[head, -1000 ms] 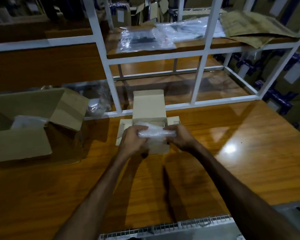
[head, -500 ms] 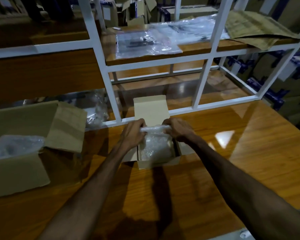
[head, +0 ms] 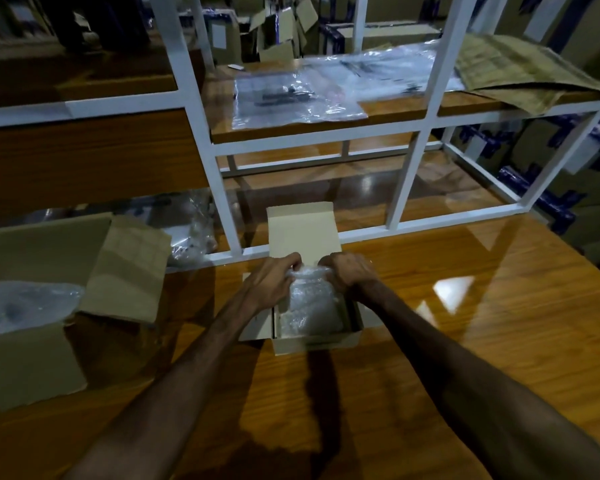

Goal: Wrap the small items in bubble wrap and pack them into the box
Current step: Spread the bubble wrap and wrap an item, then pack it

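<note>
Head view, bubble-wrapped bundle in small box, between left hand, right hand

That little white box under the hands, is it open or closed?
Open. The small white box has its lid flap standing up behind, and bubble wrap fills its inside, gripped by the left hand and right hand.

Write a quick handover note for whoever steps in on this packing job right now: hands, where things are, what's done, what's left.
Left hand and right hand both grip the top edge of the clear bubble-wrap bundle.
The bundle sits mostly inside the small pale cardboard box on the wooden table; the box lid stands open behind it.
Done: item wrapped and lowered in.
Left: tuck the wrap down, close the lid. The large brown carton on the left holds more plastic-wrapped material; contents unclear.
</note>
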Demonstrator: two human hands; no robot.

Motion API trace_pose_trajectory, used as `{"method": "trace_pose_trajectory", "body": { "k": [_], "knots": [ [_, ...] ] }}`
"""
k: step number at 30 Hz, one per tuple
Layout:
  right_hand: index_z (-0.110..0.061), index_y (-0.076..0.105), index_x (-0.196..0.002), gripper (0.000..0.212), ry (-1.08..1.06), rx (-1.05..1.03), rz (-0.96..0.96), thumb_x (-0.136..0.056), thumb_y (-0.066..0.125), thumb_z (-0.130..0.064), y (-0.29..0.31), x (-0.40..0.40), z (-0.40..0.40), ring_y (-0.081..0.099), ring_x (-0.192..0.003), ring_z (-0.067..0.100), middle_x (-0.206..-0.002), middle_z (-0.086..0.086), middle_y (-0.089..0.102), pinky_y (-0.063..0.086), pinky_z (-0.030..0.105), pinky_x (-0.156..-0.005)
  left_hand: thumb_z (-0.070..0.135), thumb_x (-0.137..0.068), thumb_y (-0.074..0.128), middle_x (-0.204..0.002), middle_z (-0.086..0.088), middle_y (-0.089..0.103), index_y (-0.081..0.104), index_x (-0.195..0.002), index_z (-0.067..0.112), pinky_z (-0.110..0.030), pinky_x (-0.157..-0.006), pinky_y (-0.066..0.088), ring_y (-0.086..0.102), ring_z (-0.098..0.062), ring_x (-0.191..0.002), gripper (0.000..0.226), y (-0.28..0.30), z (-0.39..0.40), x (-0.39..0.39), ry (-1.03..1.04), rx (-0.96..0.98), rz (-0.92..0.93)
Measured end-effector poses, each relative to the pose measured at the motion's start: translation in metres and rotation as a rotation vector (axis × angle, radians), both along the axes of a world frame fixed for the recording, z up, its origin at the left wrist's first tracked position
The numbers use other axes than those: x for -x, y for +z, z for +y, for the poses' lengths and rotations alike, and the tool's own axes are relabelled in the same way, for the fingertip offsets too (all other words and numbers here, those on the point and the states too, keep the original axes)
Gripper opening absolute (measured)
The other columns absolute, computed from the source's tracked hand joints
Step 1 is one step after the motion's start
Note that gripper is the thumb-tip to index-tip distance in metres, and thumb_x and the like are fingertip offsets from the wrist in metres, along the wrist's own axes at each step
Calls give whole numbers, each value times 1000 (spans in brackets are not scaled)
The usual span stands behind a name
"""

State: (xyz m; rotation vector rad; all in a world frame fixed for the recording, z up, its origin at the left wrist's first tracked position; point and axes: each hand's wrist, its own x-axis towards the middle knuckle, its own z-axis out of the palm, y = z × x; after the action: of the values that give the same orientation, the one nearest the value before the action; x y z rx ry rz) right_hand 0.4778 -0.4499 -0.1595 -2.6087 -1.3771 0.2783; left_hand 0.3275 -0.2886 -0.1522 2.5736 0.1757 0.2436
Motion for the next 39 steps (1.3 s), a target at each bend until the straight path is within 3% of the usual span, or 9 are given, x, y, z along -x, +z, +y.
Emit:
{"method": "trace_pose_trajectory", "body": {
  "k": [5,10,19,22,25,28,31,35,39],
  "knots": [
    [-23,60,-120,25,80,66,-65,-104,54,-42,-7,-3,-2,61,-87,17,-100,-1,67,46,32,-76,22,-97,69,-98,4,68,55,-102,29,-28,-69,53,65,-12,-86,16,1,-2,-3,39,63,76],
    [-24,58,-124,31,116,108,-43,-102,56,-45,-7,-6,0,58,-100,16,-109,-2,66,44,43,-95,20,-99,67,-95,0,69,59,-100,25,-36,-73,58,66,-17,-85,10,0,-3,-9,16,62,55],
    [-22,43,-131,35,91,-1,47,-104,55,-40,-6,-12,-3,60,-76,14,-97,0,65,53,34,-72,12,-99,62,-96,-2,68,61,-101,18,-32,-70,53,64,-17,-86,7,-6,-1,-22,169,48,37],
    [-22,48,-129,31,71,-16,-20,-104,56,-38,-4,-7,-4,60,-78,13,-98,0,65,53,32,-70,12,-97,65,-89,3,64,61,-91,25,-28,-68,46,61,-13,-81,15,-9,-2,-24,197,-20,73],
    [-20,57,-125,26,75,21,-99,-106,51,-37,-4,-3,-7,56,-86,15,-107,3,67,51,37,-84,11,-97,67,-90,1,69,71,-94,21,-31,-71,53,64,-11,-81,11,-15,-2,-20,177,-70,104],
    [-19,57,-131,36,113,11,-117,-108,42,-42,-12,-1,-13,58,-108,23,-125,7,63,40,49,-104,18,-97,69,-103,-4,68,78,-106,15,-33,-79,53,65,-20,-96,13,-21,-2,-16,143,-194,97],
    [-22,55,-138,41,143,20,-79,-107,38,-43,-19,2,-16,49,-130,26,-142,9,53,31,57,-111,24,-94,75,-121,-7,57,77,-119,20,-37,-91,43,50,-26,-116,25,-15,-5,-19,124,-449,140],
    [-28,66,-117,28,89,0,-179,-103,47,-43,-15,7,-10,45,-126,23,-131,4,50,31,54,-106,27,-93,74,-128,-7,56,73,-118,22,-41,-98,41,47,-26,-118,25,-10,-17,-20,116,-632,246],
    [-28,63,-119,21,98,-97,-257,-102,54,-35,-17,8,-7,57,-112,20,-122,-1,61,36,46,-100,19,-91,73,-124,-7,62,69,-125,18,-36,-95,44,53,-24,-113,34,-16,-27,-11,133,-600,212]
  ]
}}
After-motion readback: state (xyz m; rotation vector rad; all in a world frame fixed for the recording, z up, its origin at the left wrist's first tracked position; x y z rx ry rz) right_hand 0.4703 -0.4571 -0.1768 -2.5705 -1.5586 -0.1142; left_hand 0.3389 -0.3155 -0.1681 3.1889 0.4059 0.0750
